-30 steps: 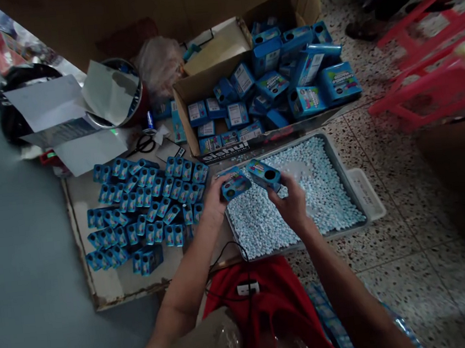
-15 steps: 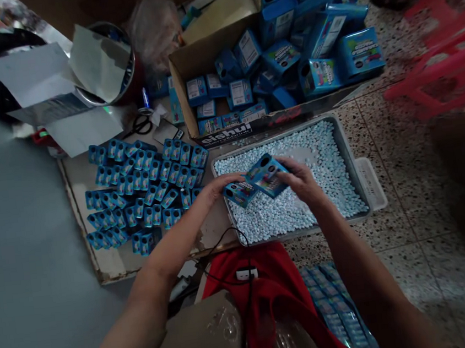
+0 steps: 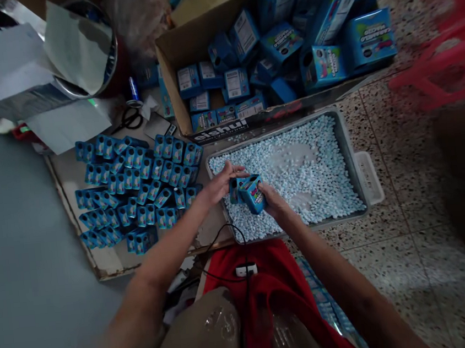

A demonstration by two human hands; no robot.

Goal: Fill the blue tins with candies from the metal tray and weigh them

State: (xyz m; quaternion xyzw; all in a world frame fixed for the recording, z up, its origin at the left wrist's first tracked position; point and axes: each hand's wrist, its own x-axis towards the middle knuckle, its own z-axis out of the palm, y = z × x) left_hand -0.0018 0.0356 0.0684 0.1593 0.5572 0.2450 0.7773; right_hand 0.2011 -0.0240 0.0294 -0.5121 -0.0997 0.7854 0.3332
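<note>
My left hand [image 3: 219, 183] and my right hand [image 3: 275, 201] each grip a small blue box [image 3: 248, 193], held side by side low over the near left corner of a grey metal tray [image 3: 348, 145]. The tray is filled with small pale blue candies [image 3: 315, 171]. The boxes touch or nearly touch the candies. Left of the tray, several more small blue boxes [image 3: 134, 187] stand in rows on a board [image 3: 68, 174].
A cardboard carton [image 3: 170, 53] behind the tray holds several larger blue boxes [image 3: 320, 62]. Scissors [image 3: 129, 118], paper sheets [image 3: 65, 125] and a round metal tin [image 3: 90, 45] lie at the back left. A red plastic stool [image 3: 444, 57] stands right. My knee and a red cloth [image 3: 268, 281] are close below.
Both hands have come down and toward the tray's near left corner, bringing the two boxes together and tipping them onto the candies. The camera has tilted downward.
</note>
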